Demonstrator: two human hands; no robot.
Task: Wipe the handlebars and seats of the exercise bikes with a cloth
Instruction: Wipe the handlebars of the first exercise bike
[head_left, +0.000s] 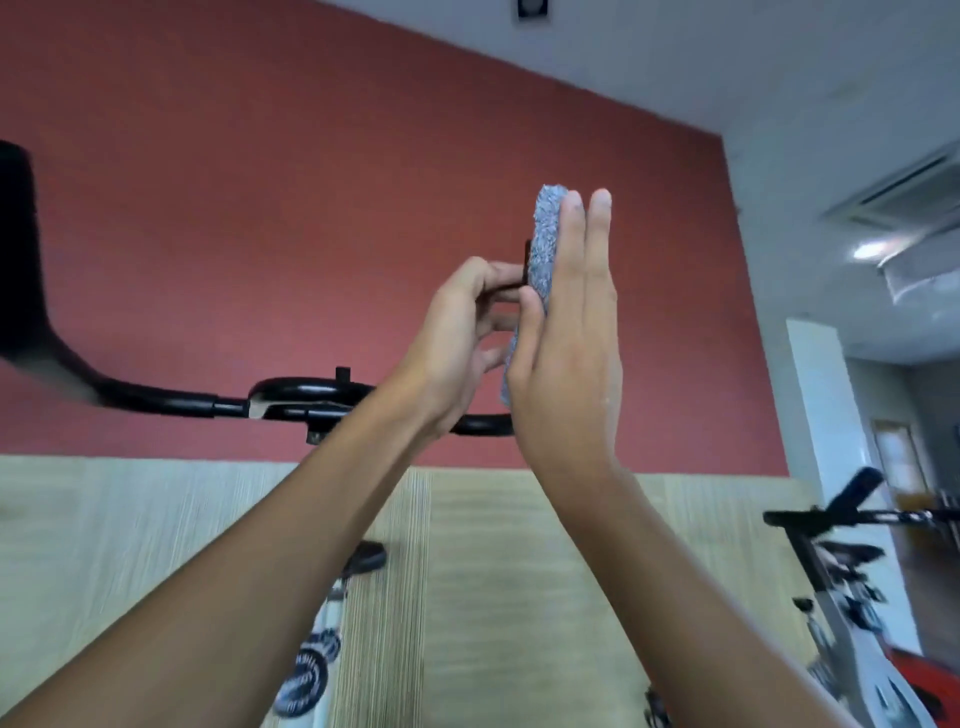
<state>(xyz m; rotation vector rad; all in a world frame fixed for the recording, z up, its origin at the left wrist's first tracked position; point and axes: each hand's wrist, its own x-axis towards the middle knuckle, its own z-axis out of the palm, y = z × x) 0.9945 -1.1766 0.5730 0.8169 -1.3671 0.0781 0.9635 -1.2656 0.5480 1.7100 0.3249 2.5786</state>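
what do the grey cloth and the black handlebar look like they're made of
The cloth looks like microfibre or chenille: speckled grey, thick nubby pile, matte; exact fibre unclear. The handlebar is likely painted or coated metal tube: glossy black with bright highlights along the curve. Its wide end at picture left looks duller, perhaps rubber or foam.

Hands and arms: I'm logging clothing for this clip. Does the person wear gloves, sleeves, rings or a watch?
No. The left hand and right hand are bare, with no gloves or rings visible. The left forearm and right forearm are uncovered as far as the frame shows, with no sleeve, watch or bracelet.
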